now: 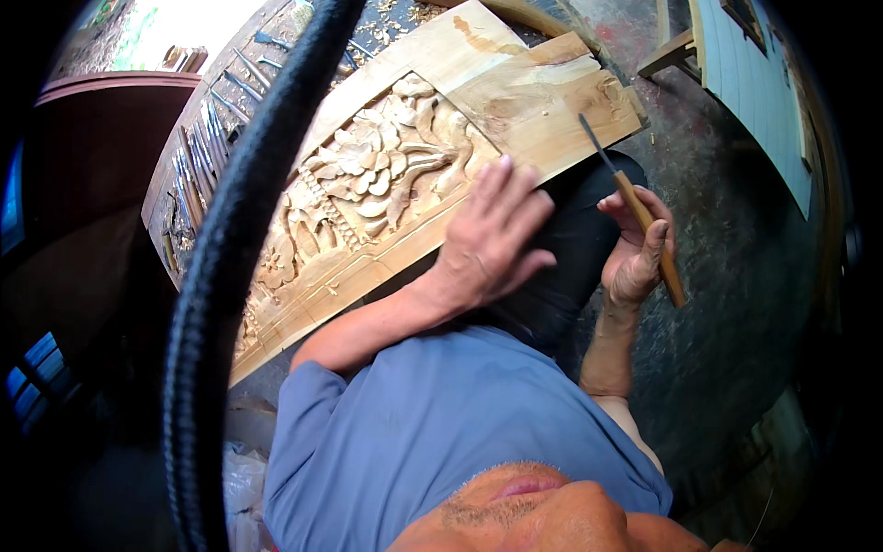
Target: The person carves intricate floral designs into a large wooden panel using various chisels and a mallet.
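Observation:
A pale wooden panel (515, 97) lies slantwise across the workbench, carved with a relief (368, 170) of flowers, leaves and stems. At its near edge, beside the carved part, is my left hand (497, 230), fingers stretched and apart, holding nothing; whether it touches the wood I cannot tell. My right hand (635, 248) is off to the right of the panel, its fingers closed round the wooden handle of a carving chisel (648, 212). The chisel's thin dark blade points up and left, toward the panel's right end, apart from the wood.
Several carving chisels (207, 156) lie in a row on the bench at the left, with wood shavings (391, 23) at the far side. A thick black cable (244, 202) crosses the view on the left. A pale board structure (754, 101) stands at the far right.

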Tool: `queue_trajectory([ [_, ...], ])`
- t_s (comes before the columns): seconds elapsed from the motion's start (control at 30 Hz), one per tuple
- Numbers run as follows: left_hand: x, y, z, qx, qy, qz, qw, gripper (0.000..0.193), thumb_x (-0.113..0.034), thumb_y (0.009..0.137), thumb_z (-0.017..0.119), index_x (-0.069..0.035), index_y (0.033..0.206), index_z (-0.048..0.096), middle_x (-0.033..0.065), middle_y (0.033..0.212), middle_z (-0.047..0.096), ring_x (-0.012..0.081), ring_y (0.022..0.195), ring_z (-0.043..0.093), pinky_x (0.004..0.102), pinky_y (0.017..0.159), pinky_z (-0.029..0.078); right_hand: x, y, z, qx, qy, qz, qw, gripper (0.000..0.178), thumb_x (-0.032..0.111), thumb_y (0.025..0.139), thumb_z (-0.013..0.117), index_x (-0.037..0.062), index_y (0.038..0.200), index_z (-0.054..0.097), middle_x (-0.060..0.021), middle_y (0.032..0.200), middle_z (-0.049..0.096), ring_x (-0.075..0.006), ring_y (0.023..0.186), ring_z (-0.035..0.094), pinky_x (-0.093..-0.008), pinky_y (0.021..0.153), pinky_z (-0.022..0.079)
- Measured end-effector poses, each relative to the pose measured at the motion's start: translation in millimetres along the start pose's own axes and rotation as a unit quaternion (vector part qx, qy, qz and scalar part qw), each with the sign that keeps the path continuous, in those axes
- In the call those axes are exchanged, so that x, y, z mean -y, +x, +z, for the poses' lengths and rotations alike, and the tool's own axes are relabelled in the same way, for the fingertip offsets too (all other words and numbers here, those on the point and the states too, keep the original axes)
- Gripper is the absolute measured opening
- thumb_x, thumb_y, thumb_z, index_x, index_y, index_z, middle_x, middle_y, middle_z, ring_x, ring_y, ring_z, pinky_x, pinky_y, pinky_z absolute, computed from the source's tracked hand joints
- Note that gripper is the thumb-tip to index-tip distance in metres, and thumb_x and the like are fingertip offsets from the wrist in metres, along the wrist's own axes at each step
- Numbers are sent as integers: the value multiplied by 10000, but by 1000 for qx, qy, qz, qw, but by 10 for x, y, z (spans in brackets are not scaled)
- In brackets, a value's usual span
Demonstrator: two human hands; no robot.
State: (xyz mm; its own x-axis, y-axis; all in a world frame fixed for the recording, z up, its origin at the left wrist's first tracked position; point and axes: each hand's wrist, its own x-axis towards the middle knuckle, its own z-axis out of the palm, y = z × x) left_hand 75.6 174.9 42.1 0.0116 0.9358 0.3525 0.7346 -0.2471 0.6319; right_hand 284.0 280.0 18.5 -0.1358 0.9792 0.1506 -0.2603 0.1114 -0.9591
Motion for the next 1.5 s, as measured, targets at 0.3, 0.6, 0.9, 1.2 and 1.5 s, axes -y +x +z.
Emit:
queue_trajectory([
  [0.3,104,133,216,-13,-19,188,982,434,-288,938,821,-28,1278,746,34,895,714,163,680,679,297,636,551,170,-69,-29,114,-161,26,980,607,379,1108,530,-135,1408,651,-241,1133,796,-293,1008,788,-401,943,613],
  [0.6,161,183,199,-32,-36,27,998,715,-149,798,887,-31,1465,658,105,1058,769,212,757,756,324,596,584,299,-121,27,258,-237,-1,937,558,317,1077,587,-138,1395,650,-295,1270,761,-390,1141,785,-424,1009,611],
  [0.9,200,133,210,-18,-35,36,999,719,-156,785,878,-42,1464,670,95,1080,787,184,747,750,303,587,574,436,103,44,316,-278,-36,906,674,500,1062,699,-123,1322,692,-271,1142,794,-368,1026,816,-396,909,634],
  [1.2,215,134,217,-29,-53,38,997,682,-163,815,878,-30,1454,679,89,1052,789,171,726,738,294,578,557,540,138,70,318,-281,5,905,482,294,1049,697,-113,1306,702,-276,1144,795,-366,1026,818,-399,915,637],
  [1.5,200,160,184,-31,-75,29,996,670,-177,843,879,-21,1461,671,102,1045,788,185,721,739,307,581,561,639,182,134,324,-304,32,896,371,94,962,638,-104,1268,708,-286,1172,787,-382,1047,816,-420,942,644],
])
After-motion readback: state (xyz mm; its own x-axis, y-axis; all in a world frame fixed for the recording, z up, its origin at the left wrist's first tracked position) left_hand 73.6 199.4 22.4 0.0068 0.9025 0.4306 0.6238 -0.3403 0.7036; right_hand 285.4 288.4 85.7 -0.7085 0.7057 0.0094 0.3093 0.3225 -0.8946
